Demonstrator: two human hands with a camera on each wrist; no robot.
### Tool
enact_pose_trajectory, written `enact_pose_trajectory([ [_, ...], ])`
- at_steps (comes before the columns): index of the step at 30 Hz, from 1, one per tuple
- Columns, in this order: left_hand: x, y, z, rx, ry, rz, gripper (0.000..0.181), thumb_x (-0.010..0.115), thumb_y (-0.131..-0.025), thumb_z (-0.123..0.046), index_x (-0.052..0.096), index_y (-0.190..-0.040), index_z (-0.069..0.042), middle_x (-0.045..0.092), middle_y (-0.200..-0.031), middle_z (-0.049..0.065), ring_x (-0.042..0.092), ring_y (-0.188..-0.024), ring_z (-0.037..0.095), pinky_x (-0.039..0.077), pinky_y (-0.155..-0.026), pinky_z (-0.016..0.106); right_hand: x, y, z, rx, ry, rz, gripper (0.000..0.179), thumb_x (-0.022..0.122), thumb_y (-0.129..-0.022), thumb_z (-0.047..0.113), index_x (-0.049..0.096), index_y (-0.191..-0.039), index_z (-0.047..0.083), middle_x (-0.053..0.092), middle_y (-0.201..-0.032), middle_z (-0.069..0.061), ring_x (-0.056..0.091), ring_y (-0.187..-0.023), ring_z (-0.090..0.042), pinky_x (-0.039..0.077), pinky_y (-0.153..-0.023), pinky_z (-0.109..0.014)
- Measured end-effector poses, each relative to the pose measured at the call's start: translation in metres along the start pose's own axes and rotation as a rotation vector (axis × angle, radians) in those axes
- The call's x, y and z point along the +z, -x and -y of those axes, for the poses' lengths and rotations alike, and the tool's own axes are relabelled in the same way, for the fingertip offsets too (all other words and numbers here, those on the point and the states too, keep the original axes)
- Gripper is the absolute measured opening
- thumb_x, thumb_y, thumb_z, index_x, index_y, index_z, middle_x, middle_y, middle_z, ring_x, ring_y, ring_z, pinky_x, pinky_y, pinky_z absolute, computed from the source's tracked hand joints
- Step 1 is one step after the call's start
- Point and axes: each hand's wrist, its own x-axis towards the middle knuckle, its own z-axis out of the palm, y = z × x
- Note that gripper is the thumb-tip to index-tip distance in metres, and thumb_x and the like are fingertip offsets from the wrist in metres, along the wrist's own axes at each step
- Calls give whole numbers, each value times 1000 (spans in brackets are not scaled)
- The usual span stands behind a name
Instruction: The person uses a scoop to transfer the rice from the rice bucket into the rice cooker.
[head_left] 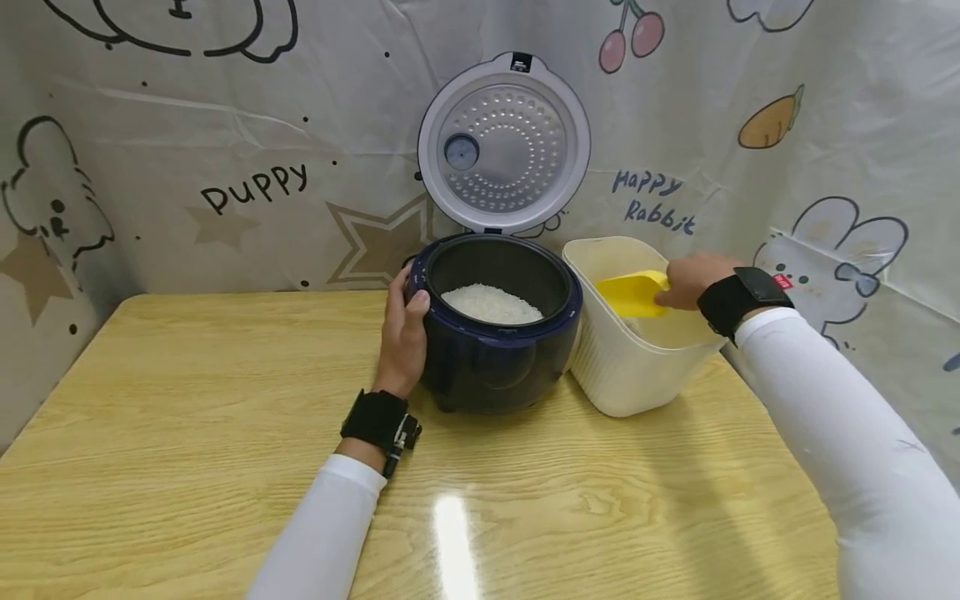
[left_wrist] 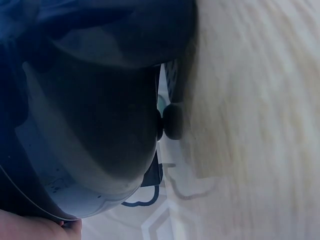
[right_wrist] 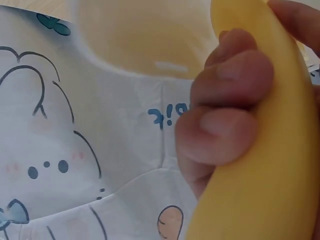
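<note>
A dark blue rice cooker (head_left: 495,375) stands on the table with its lid (head_left: 504,154) raised. White rice (head_left: 492,305) lies inside its black pot. My left hand (head_left: 402,337) rests against the cooker's left side, thumb near the rim; the left wrist view shows the cooker's glossy wall (left_wrist: 75,125) and part of the hand at lower left. To the right, a cream plastic bin (head_left: 626,375) leans against the cooker. My right hand (head_left: 697,279) grips the handle of a yellow scoop (head_left: 630,293) at the bin's mouth. Curled fingers wrap the yellow handle (right_wrist: 270,150) in the right wrist view.
Light wood tabletop (head_left: 225,433) extends left and in front of the cooker. A printed curtain (head_left: 360,100) hangs close behind the raised lid and along both sides. The bin sits near the table's right edge.
</note>
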Motion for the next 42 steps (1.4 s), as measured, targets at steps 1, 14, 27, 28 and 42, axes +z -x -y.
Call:
enact_pose_trajectory([
  [1,0,0,0,-1,-2,2,75,43,-93,-53,32,-160,-22,40,-162,9,41,-144,24,31,-124,48,0,-1,2,-10,15,-3,36,64,-98,37,67,-97,1,62,-76,-10,58,-70,-26,42,-63,-33],
  [14,-2,0,-2,-8,-11,-2,77,43,-92,-54,31,-161,-24,40,-162,9,43,-143,24,31,-124,49,6,-9,25,-47,39,-1,28,68,-96,28,68,-98,0,60,-79,-10,55,-74,-29,41,-68,-36],
  [27,-2,-1,0,-2,-12,-6,77,43,-92,-55,32,-160,-22,41,-161,10,44,-141,25,33,-123,47,16,-26,41,-117,59,15,28,67,-96,29,67,-90,2,60,-77,-9,56,-71,-27,41,-65,-35],
  [28,-2,-1,-1,0,-13,-4,77,43,-92,-55,32,-160,-22,41,-161,10,44,-141,25,33,-123,47,16,-27,41,-116,57,15,29,68,-95,30,67,-90,2,60,-76,-9,56,-71,-27,41,-66,-35],
  [42,-2,0,-2,-5,-16,-1,76,42,-92,-55,32,-160,-24,42,-161,9,44,-141,26,34,-123,50,24,-43,32,-163,51,-32,27,69,-89,31,69,-86,5,60,-70,-6,56,-63,-23,38,-58,-30],
])
